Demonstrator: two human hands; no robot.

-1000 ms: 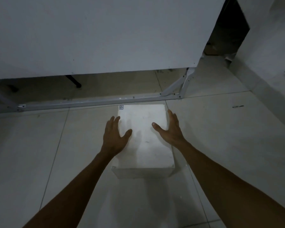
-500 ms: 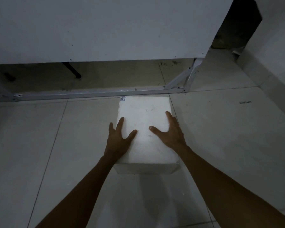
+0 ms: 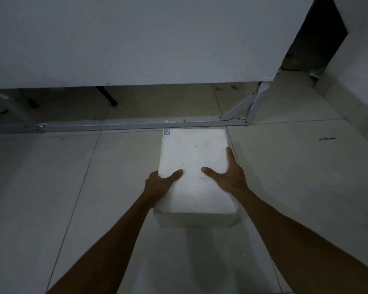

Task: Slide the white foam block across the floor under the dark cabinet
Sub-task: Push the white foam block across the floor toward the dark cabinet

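Pale floor tiles (image 3: 51,187) are carrying the whole scene, with a large panel-fronted unit (image 3: 136,39) standing raised on a metal base frame (image 3: 125,124) that is running along the floor. The white foam block (image 3: 194,158) is lying flat on the tiles, its far end sitting just beside the frame rail and possibly touching it; contact cannot be confirmed. The person is gripping it from both long sides: the left hand (image 3: 159,184) is wrapping the left edge with the thumb lying on top and the fingers hidden down the side, and the right hand (image 3: 228,175) is clamping the right edge, thumb on top, fingers (image 3: 229,154) stretching forward along the edge. Judged by position, the slide is partly done: the block is reaching the threshold, but no part is yet lying beneath the unit, and the rail is appearing to bar a flat push. Compared with half a second ago, both hands are sitting further back toward the near end and are changing from flat, spread palms on the top face to a side grip.
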